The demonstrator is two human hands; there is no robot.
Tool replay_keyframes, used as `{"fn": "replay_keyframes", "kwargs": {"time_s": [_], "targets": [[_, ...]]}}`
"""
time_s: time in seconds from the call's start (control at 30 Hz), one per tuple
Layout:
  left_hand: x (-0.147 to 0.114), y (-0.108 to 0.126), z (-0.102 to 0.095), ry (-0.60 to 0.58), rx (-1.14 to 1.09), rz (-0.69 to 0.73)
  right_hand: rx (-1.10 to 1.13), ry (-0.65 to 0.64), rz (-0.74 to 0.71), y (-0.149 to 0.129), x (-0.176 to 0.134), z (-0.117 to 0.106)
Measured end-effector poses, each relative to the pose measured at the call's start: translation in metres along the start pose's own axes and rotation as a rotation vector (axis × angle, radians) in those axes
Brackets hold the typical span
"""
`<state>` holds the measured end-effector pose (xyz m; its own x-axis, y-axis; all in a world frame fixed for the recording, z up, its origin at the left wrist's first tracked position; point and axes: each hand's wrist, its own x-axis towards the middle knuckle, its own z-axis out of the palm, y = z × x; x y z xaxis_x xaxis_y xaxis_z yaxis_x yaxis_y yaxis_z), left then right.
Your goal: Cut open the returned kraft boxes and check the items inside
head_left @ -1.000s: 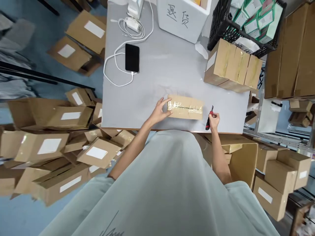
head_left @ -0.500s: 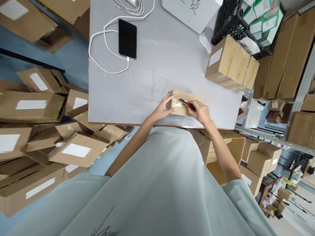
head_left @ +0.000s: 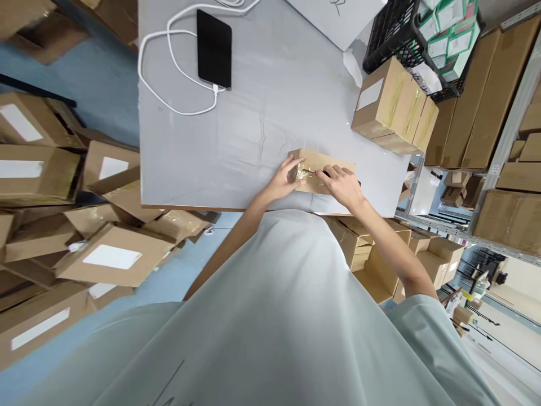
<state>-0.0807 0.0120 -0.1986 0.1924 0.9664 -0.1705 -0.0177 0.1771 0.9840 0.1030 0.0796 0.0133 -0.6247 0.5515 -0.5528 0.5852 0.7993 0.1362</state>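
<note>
Grey surface, with a black crate at its far right and a taped stack just before it.
Near the front edge, right of the middle, lies the box, shiny tape across its top; well apart, at the far left, is a dark phone with a white cable plugged in. The left hand grips the box's left end between thumb and fingers; the right hand is closed around a knife, its tip pointing left over the tape.
</note>
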Motion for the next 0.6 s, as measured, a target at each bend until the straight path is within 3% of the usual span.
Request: {"fn": "replay_keyframes", "kwargs": {"time_s": [0.6], "targets": [[-0.007, -0.006, -0.013, 0.014, -0.079, -0.005, -0.012, 0.048, -0.146, -0.010, 0.023, -0.012]]}}
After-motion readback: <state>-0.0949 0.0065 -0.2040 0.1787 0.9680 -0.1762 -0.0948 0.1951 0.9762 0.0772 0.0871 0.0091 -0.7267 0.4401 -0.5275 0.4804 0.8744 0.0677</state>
